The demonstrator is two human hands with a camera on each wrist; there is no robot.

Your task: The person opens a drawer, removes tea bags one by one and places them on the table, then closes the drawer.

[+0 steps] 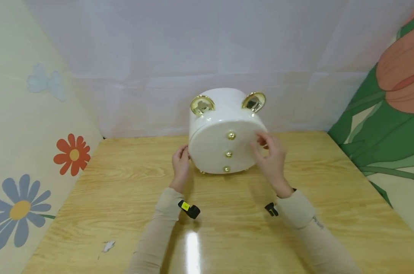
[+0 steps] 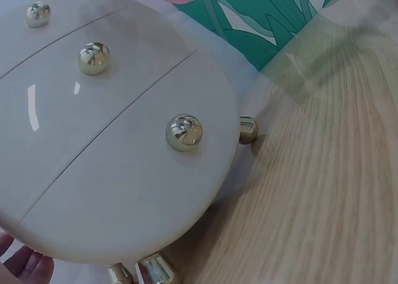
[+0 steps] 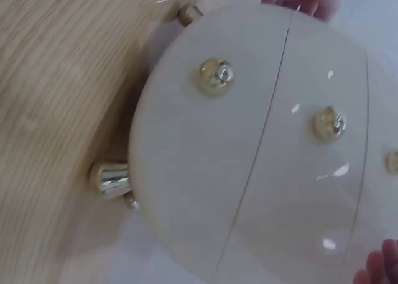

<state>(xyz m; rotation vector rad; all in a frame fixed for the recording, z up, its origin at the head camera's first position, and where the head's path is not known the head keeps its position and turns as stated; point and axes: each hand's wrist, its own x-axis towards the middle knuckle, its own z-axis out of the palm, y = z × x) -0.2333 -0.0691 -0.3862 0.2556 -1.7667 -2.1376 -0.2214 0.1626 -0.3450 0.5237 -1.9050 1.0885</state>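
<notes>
A glossy white drawer box (image 1: 210,148) stands on the table, with two gold-rimmed ears on top. Three round gold knobs (image 1: 229,154) run down its rounded front; seams between the drawers show in both wrist views. Short gold feet (image 2: 155,268) hold it off the tabletop. At the box's left side rests my left hand (image 1: 180,165), its fingertips partly hidden behind the edge. My right hand (image 1: 272,158) is by the front's right edge, fingers loosely bent and nothing held. Whether it touches the box I cannot tell. Fingertips (image 3: 378,265) of that hand show in the right wrist view.
The wooden table (image 1: 124,198) bears a small whitish scrap or mark (image 1: 109,246) at its front left. A white cloth backdrop (image 1: 152,76) rises behind the box. Painted flower panels (image 1: 398,152) stand at both sides.
</notes>
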